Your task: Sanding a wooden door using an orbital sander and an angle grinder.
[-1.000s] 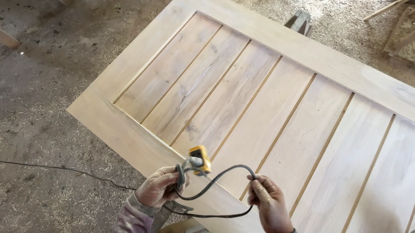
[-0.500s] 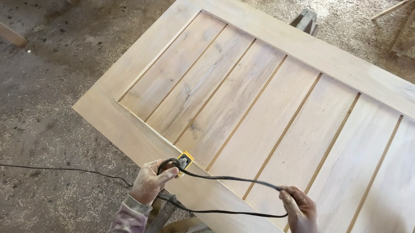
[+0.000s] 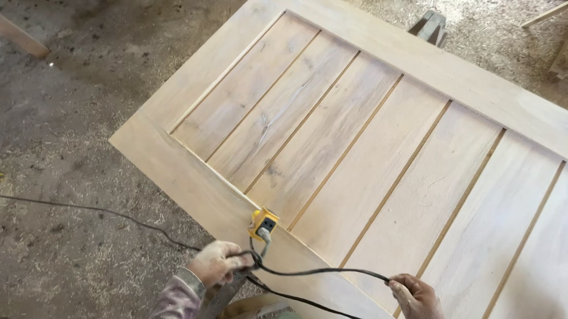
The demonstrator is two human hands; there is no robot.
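**Cable drawn out along door edge**

Since half a second ago, my right hand (image 3: pixel 422 306) had moved further right, clenching the thin black power cable (image 3: pixel 320 270). Left hand (image 3: pixel 217 262) gripped it beside the yellow socket block (image 3: pixel 263 224) on the pale wooden panelled door (image 3: pixel 386 151). I judged an even, kink-free pull best.

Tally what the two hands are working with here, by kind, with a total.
Panelled wooden door: 1
Yellow socket block: 1
Black power cord: 1
Hands on the cord: 2, left hand and right hand
Total: 5
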